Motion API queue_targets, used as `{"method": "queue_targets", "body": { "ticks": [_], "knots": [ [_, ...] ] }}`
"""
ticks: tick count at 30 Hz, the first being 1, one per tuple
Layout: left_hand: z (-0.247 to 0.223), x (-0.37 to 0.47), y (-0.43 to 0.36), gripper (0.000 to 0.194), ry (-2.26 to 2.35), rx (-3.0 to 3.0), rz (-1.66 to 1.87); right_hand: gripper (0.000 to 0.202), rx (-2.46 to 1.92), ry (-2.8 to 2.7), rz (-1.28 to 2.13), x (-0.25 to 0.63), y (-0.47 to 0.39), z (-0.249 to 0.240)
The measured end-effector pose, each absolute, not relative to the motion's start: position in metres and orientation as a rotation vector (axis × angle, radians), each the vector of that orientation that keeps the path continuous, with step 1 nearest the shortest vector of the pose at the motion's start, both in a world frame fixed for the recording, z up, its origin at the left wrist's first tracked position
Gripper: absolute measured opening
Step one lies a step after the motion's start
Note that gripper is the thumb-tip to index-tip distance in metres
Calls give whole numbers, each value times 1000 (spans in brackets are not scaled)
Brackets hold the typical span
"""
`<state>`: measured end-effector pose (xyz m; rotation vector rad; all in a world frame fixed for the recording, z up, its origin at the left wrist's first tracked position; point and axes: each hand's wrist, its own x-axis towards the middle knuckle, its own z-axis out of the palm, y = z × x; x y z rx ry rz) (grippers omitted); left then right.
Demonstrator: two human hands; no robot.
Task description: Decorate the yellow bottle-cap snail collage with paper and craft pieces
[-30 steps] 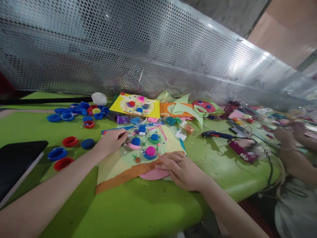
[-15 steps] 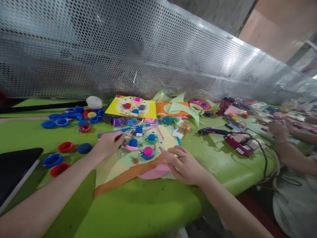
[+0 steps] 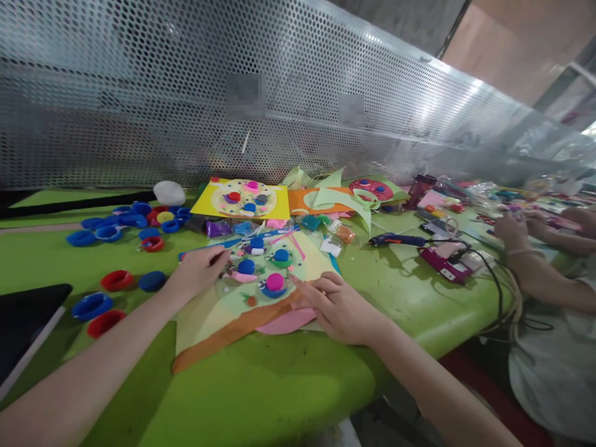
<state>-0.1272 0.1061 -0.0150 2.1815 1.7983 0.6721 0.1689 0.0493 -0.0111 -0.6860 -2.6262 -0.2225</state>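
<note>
A paper picture [image 3: 200, 320] with blue and pink caps, small clay pieces and an orange strip lies on the green table [image 3: 261, 397]. My left hand [image 3: 201, 270] is at its left side, fingers curled together near the caps; what they hold, if anything, is too small to tell. At the right side, my right hand [image 3: 338, 305] rests on the paper's edge, index finger stretched toward the pink cap [image 3: 274, 282] and the other fingers bent. A pink paper piece [image 3: 286, 321] sticks out below the orange strip.
Blue and red rings [image 3: 117, 280] lie at left beside a dark tablet [image 3: 28, 323]. Behind are a yellow card [image 3: 205, 202] and clay packets [image 3: 218, 228]. A glue gun [image 3: 398, 240] and purple box [image 3: 444, 266] with cables stand right, near another person's hands [image 3: 512, 231].
The view has shifted slightly, so most things appear a little further left. My right index finger is now straighter and further over the paper. My left hand stays by the caps.
</note>
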Motion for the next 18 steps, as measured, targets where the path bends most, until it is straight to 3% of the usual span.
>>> {"method": "queue_targets", "body": {
  "ticks": [9,18],
  "knots": [
    [-7,-123,103,40,1862,2120,601,67,-719,-2559,-305,175,53,-7],
    [-15,-126,108,40,1863,2124,633,56,-531,-2659,-99,161,52,-15]
  ]
}}
